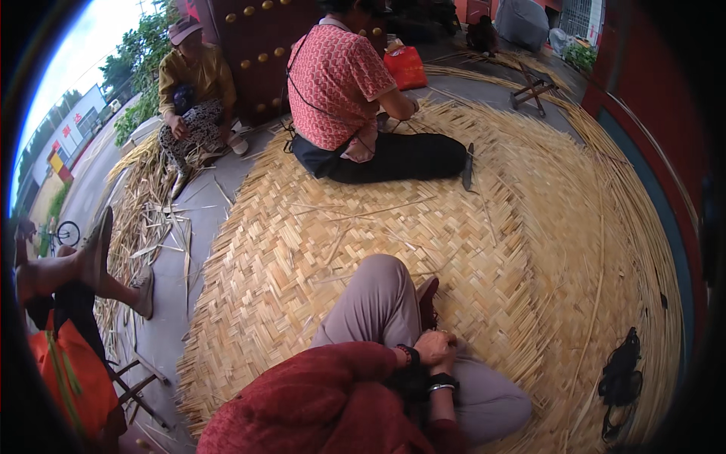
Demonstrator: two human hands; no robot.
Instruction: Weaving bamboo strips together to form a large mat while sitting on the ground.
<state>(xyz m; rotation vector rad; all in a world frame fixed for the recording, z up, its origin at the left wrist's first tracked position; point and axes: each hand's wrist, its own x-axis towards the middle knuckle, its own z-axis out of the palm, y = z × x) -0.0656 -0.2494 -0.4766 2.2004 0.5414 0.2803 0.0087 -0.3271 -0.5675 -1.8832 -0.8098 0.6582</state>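
I sit on a large woven straw mat (295, 250) with my legs folded. Over my lap, beside my bent knee, my two hands meet. My left hand (432, 346), with a dark beaded bracelet at its wrist, has its fingers curled in and rests against the other hand. Whatever it may hold is hidden. Just below it is my right hand (445, 365), a silver bangle (442, 387) and a dark band round its wrist; its fingers are covered from view. Loose straw strips (363, 216) lie on the mat in front of my knee.
A person in a patterned red shirt (333, 83) sits on the mat ahead, a dark blade-like tool (468, 168) by their knee. Another person (198, 83) sits far left. A black tangled item (622, 374) lies at right. Folding stools (532, 94) and an orange bag (72, 378) stand around.
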